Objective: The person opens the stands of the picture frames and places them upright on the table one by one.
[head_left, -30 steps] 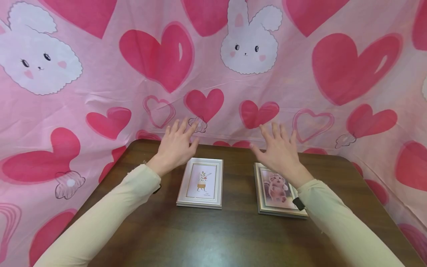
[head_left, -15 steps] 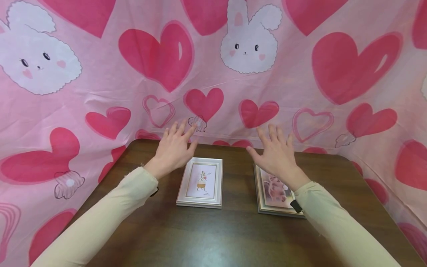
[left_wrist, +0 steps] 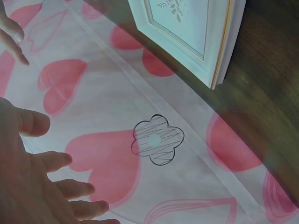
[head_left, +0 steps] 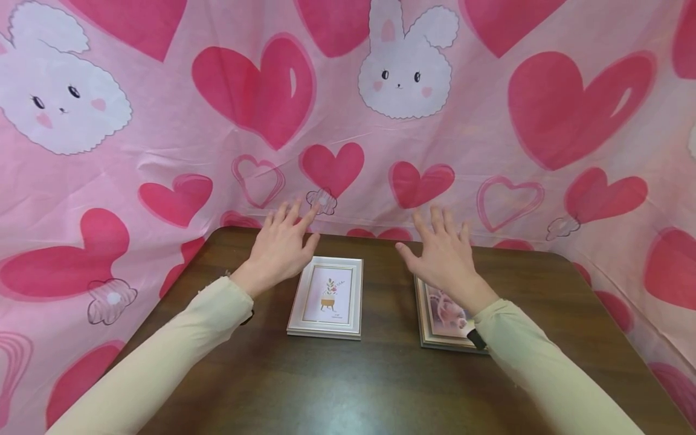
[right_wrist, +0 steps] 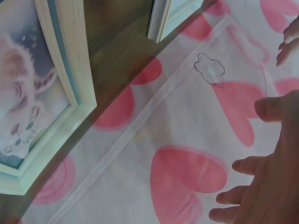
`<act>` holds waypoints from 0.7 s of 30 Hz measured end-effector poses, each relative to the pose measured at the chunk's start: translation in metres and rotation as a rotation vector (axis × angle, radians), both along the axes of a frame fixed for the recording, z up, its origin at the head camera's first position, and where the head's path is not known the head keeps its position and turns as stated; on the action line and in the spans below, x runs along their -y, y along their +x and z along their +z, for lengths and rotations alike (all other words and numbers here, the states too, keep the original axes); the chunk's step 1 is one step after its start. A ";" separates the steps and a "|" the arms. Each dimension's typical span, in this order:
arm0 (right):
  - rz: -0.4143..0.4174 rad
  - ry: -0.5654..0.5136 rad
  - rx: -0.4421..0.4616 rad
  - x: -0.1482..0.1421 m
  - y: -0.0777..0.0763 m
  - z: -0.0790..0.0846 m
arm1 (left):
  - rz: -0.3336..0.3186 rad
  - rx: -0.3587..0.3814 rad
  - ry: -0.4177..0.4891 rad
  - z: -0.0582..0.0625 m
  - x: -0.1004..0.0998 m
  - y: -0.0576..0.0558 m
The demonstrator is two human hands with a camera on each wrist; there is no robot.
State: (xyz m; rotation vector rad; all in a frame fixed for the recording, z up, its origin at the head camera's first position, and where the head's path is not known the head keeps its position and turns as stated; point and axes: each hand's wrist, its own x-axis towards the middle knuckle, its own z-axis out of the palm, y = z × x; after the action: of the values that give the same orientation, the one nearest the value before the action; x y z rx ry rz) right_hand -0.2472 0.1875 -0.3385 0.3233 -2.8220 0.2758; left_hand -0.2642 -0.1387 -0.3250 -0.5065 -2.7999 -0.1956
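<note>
Two picture frames lie flat on a dark wooden table (head_left: 326,380). The white frame (head_left: 326,299) on the left, with a potted-plant print, sits just right of my left hand (head_left: 280,244). On the right, the cream frame (head_left: 448,320) with a kitten picture is partly hidden under my right hand (head_left: 443,254) and forearm. Both hands are raised with fingers spread, palms away from me, holding nothing. In the left wrist view the white frame (left_wrist: 187,32) stands apart from the fingers. The right wrist view shows the kitten frame (right_wrist: 42,102) well away from the right fingers.
A pink cloth (head_left: 337,84) printed with hearts and rabbits hangs behind the table and along both sides. The table's far edge lies just beyond the two frames. Pale sleeves cover both forearms, and a dark band (head_left: 476,338) shows at the right wrist.
My right hand has drifted left and slightly down, covering more of the kitten picture's top. My left hand has shifted slightly left and down. Both frames stay where they were.
</note>
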 end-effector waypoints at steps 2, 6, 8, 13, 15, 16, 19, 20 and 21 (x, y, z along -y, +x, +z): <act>0.004 -0.004 0.005 0.001 0.000 -0.001 | -0.001 0.003 0.001 0.000 0.001 0.001; 0.009 -0.005 0.007 0.003 0.001 -0.003 | -0.001 0.010 0.002 -0.002 0.002 0.003; 0.012 -0.004 0.005 0.004 0.001 -0.005 | -0.001 0.011 0.001 -0.003 0.002 0.004; 0.017 0.003 -0.006 0.007 0.002 -0.010 | 0.000 0.015 -0.001 -0.005 0.003 0.006; 0.018 0.004 -0.004 0.008 0.002 -0.012 | 0.001 0.018 -0.001 -0.005 0.004 0.006; 0.018 0.002 -0.002 0.009 0.003 -0.012 | 0.001 0.017 -0.001 -0.005 0.004 0.006; 0.020 0.002 0.006 0.010 0.003 -0.013 | 0.002 0.013 -0.001 -0.006 0.005 0.007; 0.021 0.002 0.008 0.011 0.003 -0.014 | 0.002 0.012 -0.001 -0.007 0.005 0.007; 0.022 0.004 0.008 0.012 0.003 -0.014 | 0.001 0.007 -0.003 -0.007 0.005 0.007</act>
State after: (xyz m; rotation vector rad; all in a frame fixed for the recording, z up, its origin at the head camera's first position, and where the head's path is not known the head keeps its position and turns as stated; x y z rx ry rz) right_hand -0.2442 0.1759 -0.3526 0.3544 -2.8290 0.2764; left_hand -0.2570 -0.1440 -0.3318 -0.5060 -2.8078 -0.1932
